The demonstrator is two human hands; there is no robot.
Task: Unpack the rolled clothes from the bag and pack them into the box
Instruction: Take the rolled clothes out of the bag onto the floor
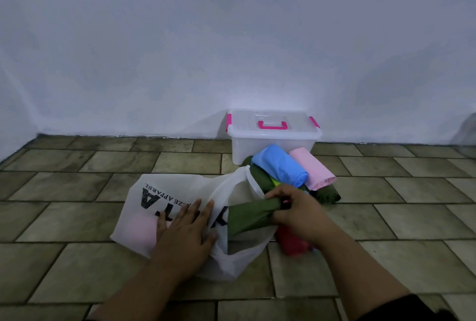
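A white bag (164, 191) with black lettering lies on the tiled floor, its mouth facing right. My left hand (186, 230) presses flat on the bag, fingers spread. My right hand (293, 207) grips a rolled olive-green garment (247, 216) at the bag's mouth. A pink shape (140, 228) shows through the bag near my left hand. Beyond the mouth lie a blue roll (280, 164), a pink roll (311, 168) and a dark green roll (327, 194). A red roll (292, 243) lies under my right wrist. The clear box (273, 137) with pink latches stands against the wall, lid on.
Brownish floor tiles (77, 212) extend left and right of the bag. A white wall (231, 37) rises right behind the box. A grey shape (466, 130) sits at the far right edge.
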